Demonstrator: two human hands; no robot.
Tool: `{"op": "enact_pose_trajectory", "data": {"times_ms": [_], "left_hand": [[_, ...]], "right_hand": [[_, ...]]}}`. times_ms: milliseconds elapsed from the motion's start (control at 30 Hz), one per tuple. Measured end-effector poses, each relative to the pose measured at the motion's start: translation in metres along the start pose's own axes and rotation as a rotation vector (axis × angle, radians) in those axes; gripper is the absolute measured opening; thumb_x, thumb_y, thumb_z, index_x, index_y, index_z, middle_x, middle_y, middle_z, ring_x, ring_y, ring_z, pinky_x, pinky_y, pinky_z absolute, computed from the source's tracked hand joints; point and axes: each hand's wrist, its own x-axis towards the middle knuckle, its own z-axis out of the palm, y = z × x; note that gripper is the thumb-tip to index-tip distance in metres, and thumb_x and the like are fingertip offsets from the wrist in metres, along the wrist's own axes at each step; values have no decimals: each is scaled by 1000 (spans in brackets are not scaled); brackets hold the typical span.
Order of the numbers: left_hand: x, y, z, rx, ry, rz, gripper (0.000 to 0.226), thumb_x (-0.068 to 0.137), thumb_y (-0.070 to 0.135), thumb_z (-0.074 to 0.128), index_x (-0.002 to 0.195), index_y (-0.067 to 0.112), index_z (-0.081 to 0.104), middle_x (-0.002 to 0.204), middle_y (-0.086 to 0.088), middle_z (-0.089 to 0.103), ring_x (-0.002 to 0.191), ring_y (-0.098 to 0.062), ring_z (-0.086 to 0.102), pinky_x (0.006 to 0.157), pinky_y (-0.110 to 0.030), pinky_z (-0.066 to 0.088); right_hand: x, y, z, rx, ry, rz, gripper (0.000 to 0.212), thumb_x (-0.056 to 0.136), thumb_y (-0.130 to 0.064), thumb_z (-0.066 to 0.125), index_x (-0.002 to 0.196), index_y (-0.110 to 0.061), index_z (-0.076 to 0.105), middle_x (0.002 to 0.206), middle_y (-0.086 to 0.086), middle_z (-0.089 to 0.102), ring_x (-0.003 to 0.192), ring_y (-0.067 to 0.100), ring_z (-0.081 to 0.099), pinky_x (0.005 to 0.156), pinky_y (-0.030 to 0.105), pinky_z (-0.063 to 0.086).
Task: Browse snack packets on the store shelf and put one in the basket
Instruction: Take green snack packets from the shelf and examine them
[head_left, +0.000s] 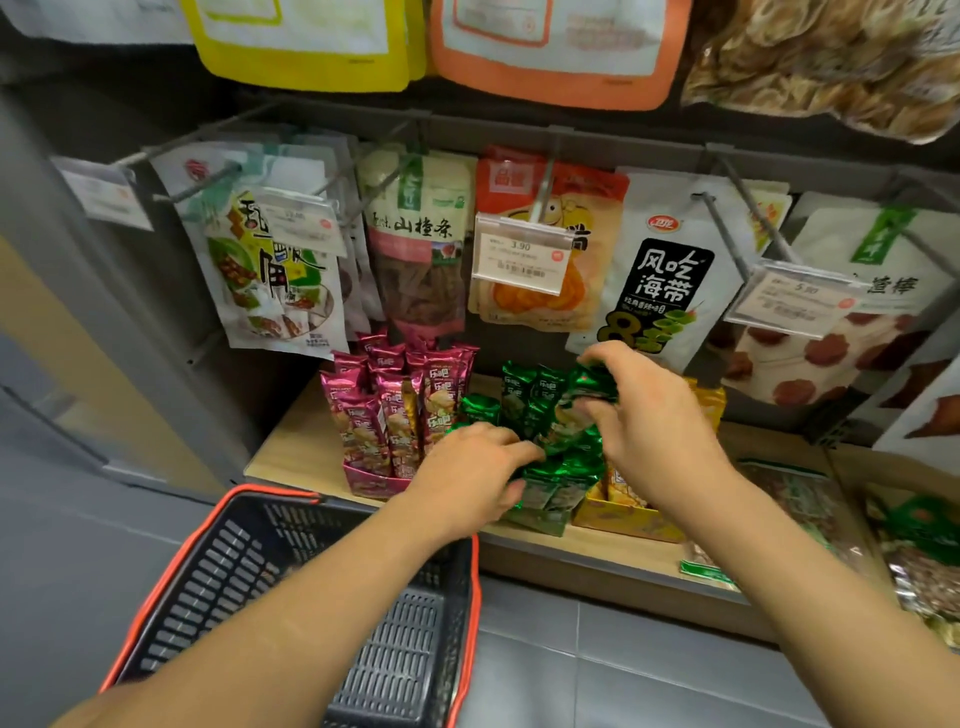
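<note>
Green snack packets (524, 397) stand in a display box on the wooden shelf (291, 447). My right hand (644, 410) grips the top of one green packet (592, 384) and holds it tilted above the others. My left hand (472, 473) grips the front green packets (558, 475) low in the box. A dark plastic basket with an orange rim (171, 566) hangs below my left forearm, in front of the shelf.
Pink packets (395, 410) fill a box to the left of the green ones, and a yellow box (623, 519) sits to the right. Bagged snacks (660, 270) hang on metal pegs with price tags (522, 254) above. More bags (810, 499) lie at the shelf's right end.
</note>
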Motion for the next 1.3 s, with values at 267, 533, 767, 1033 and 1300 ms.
{"op": "enact_pose_trajectory", "data": {"times_ms": [267, 533, 767, 1033, 1300], "left_hand": [[1, 1, 7, 13, 44, 15, 33, 97, 39, 48, 126, 30, 63, 126, 1, 56, 117, -23, 45, 93, -37, 41], [4, 5, 13, -173, 214, -66, 45, 88, 28, 65, 130, 19, 49, 135, 1, 48, 129, -18, 38, 100, -37, 43], [9, 6, 17, -8, 50, -57, 54, 98, 34, 47, 148, 17, 34, 147, -2, 45, 139, -20, 34, 114, -36, 27], [8, 10, 15, 59, 75, -18, 42, 95, 31, 52, 133, 14, 53, 134, -2, 52, 126, -23, 40, 101, -38, 39], [9, 9, 16, 35, 56, -16, 39, 94, 30, 56, 129, 14, 56, 133, -2, 53, 125, -24, 43, 100, -41, 43]], "right_hand": [[23, 10, 51, -265, -164, 47, 37, 91, -28, 63, 126, -20, 57, 118, 2, 64, 107, 26, 61, 80, 37, 51], [8, 31, 78, -489, -356, -15, 30, 98, -40, 40, 122, -35, 57, 116, -3, 61, 128, 18, 39, 89, 43, 27], [21, 36, 58, -81, -321, 192, 25, 94, -33, 50, 109, -33, 70, 113, -7, 70, 112, 21, 59, 97, 41, 42], [46, 21, 72, -333, -378, 381, 45, 87, -53, 59, 128, -34, 58, 127, 0, 61, 127, 27, 44, 99, 45, 37], [50, 15, 87, -466, -405, 367, 32, 95, -45, 50, 123, -32, 60, 121, 4, 63, 131, 25, 39, 99, 46, 28]]}}
